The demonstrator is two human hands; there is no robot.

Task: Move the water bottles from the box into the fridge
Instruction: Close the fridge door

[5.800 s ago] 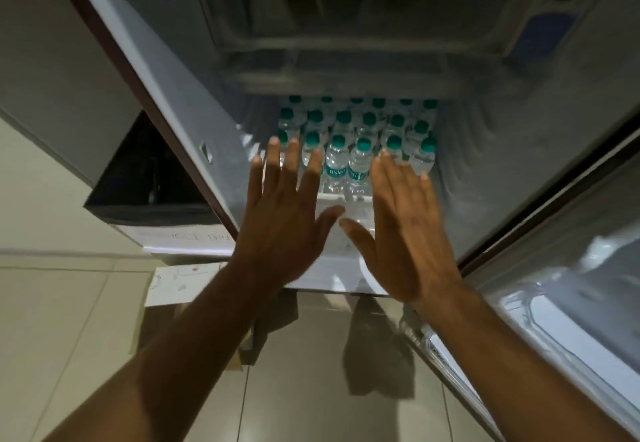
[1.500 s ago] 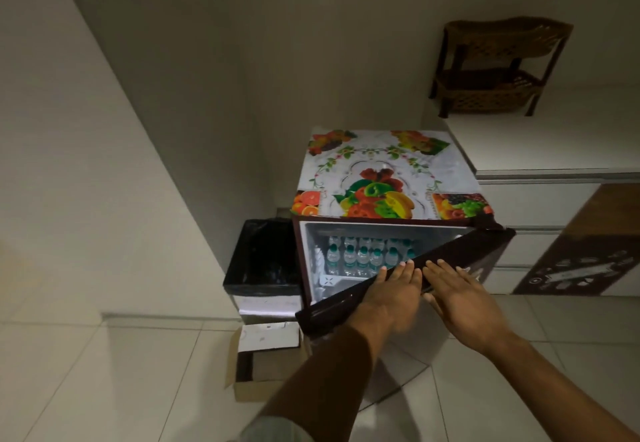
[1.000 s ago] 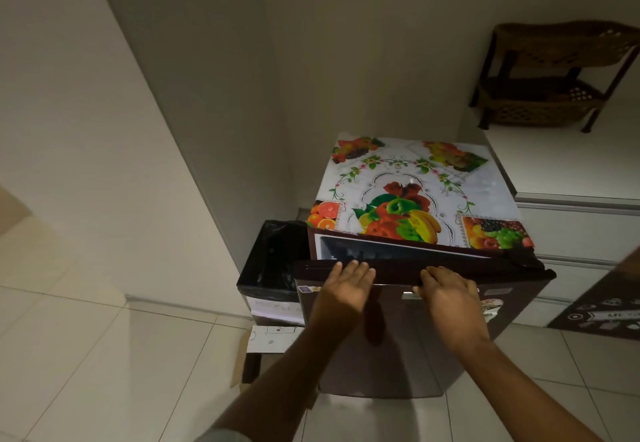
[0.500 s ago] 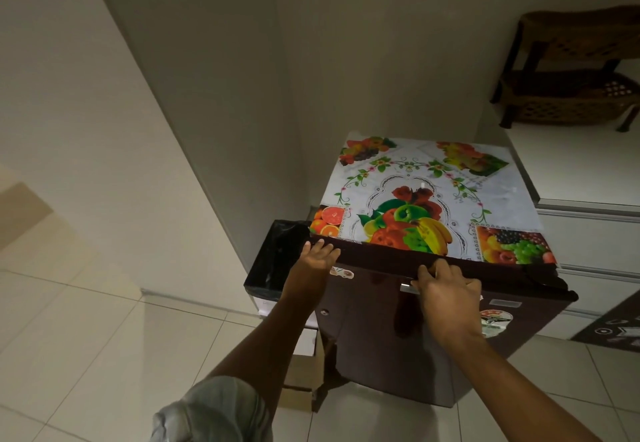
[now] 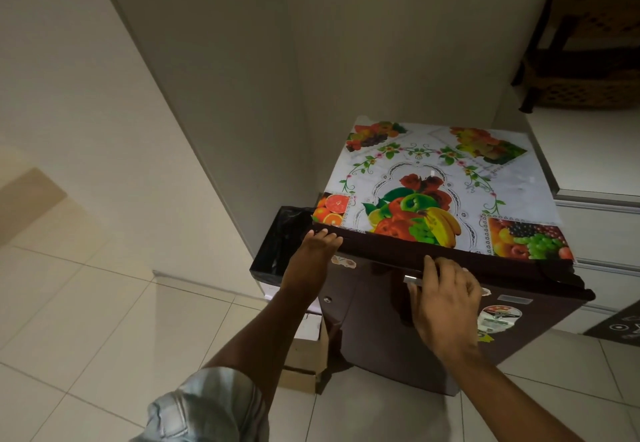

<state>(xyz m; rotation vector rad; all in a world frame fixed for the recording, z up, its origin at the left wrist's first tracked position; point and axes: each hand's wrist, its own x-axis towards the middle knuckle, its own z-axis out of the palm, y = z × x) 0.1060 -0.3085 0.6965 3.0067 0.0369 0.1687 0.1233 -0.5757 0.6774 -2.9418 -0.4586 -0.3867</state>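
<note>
The small dark-brown fridge (image 5: 381, 330) stands closed, a fruit-patterned cover (image 5: 450, 178) on its top. Its door hides the water bottles. My left hand (image 5: 317, 251) lies flat against the door's top left corner, fingers over the edge. My right hand (image 5: 445, 297) rests on the door front by the silver handle (image 5: 414, 280), fingers spread. The cardboard box (image 5: 306, 355) sits on the floor at the fridge's left foot, partly hidden by my left arm; its inside cannot be seen.
A bin with a black liner (image 5: 277, 244) stands left of the fridge, against the wall. A white counter (image 5: 595, 154) with drawers is on the right, carrying a brown woven rack (image 5: 588, 50). Pale floor tiles (image 5: 104, 337) spread to the left.
The fridge door swung from open to fully closed under both hands, hiding the bottles. Since half a second ago the hands barely moved; the view came slightly closer.
</note>
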